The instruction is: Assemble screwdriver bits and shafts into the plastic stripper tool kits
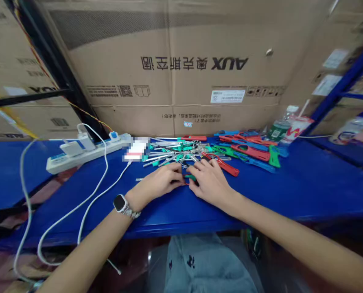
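My left hand (165, 179) and my right hand (210, 181) meet over the front middle of the blue table. Their fingers are curled and close together. A small green and red piece (190, 177) shows between the fingertips, mostly covered; it looks like part of a long-nosed lighter. Just beyond the hands lies a pile of metal tubes with teal plastic ends (166, 152). A red plastic lighter handle (226, 166) rests close to my right fingers. Further right is a heap of red, blue and green handles (250, 150).
A phone (136, 148) with a white cable lies left of the pile, beside a white power strip (90, 152). Cables hang over the front edge. A bottle (280, 128) and a cup (297, 129) stand at the back right. A large cardboard box (181, 36) walls off the back.
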`<state>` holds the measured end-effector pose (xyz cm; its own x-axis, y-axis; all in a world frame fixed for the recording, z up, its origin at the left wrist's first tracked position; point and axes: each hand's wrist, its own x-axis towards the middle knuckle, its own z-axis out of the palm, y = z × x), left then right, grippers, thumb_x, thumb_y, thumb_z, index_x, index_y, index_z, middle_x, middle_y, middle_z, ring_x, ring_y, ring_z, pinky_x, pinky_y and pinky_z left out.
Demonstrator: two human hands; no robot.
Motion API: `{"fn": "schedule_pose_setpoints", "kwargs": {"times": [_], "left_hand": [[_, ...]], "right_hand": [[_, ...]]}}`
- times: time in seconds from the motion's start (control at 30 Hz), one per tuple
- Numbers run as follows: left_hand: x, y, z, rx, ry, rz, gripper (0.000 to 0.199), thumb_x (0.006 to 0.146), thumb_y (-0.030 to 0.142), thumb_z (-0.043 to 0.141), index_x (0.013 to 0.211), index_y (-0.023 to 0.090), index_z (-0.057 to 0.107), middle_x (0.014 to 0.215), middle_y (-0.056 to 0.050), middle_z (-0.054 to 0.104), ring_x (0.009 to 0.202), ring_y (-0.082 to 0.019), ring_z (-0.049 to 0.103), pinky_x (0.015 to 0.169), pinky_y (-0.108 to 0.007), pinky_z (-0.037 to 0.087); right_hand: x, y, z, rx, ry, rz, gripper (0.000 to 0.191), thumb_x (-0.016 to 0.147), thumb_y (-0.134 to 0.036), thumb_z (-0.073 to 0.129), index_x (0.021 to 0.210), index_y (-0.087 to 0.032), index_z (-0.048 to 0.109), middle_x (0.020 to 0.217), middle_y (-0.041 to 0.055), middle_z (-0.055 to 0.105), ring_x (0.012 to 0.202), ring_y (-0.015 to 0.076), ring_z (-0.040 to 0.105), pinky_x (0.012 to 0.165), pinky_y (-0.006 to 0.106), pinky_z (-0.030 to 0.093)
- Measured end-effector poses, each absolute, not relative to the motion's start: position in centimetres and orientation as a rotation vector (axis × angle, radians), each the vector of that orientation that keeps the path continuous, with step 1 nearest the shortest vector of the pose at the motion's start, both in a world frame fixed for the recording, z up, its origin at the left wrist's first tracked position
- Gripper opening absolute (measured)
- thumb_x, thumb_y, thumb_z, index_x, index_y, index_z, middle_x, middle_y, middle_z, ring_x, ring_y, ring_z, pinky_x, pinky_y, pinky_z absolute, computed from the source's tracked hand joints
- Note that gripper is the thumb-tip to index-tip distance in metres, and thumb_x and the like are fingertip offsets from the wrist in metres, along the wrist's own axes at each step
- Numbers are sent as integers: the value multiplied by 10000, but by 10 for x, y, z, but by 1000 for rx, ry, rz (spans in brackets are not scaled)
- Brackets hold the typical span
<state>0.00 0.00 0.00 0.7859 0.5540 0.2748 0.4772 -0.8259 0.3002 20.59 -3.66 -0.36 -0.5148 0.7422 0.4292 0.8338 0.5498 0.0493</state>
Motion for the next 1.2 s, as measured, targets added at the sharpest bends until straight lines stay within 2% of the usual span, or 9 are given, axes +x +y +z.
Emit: {"fn": "schedule_pose_setpoints", "kwargs": {"times": [0.13, 0.8, 0.97, 1.2], "left_hand": [[0, -3, 3, 2753, 828, 520, 137, 968, 198, 639, 920, 174, 766, 960, -55, 602, 871, -184, 622, 817, -333, 524], [-2, 0, -5, 2796, 823, 556, 163, 979, 224, 618, 903, 186, 756, 956, -59, 599, 877, -195, 617, 809, -356, 527], [-3, 1, -6, 2796, 812, 570, 185, 989, 241, 607, 884, 181, 747, 950, -58, 598, 868, -191, 612, 797, -348, 524], [0, 0, -5, 2809, 826, 560, 178, 990, 228, 602, 887, 177, 739, 948, -63, 605, 890, -200, 606, 805, -353, 508]], "right_hand": [[208, -35, -3, -1288, -2446, -295, 137, 924, -204, 597, 955, -180, 728, 977, 78, 704, 948, 244, 573, 790, 378, 267], [204, -34, 0, -1319, -2491, -338, 130, 922, -216, 595, 916, -189, 722, 995, 71, 692, 985, 256, 563, 818, 396, 274], [203, -32, 3, -1383, -2481, -285, 131, 934, -263, 616, 934, -190, 725, 1000, 81, 697, 981, 263, 569, 814, 394, 285], [196, -33, 1, -1408, -2483, -281, 140, 913, -155, 583, 921, -150, 722, 980, 117, 690, 970, 266, 570, 798, 383, 296]]}}
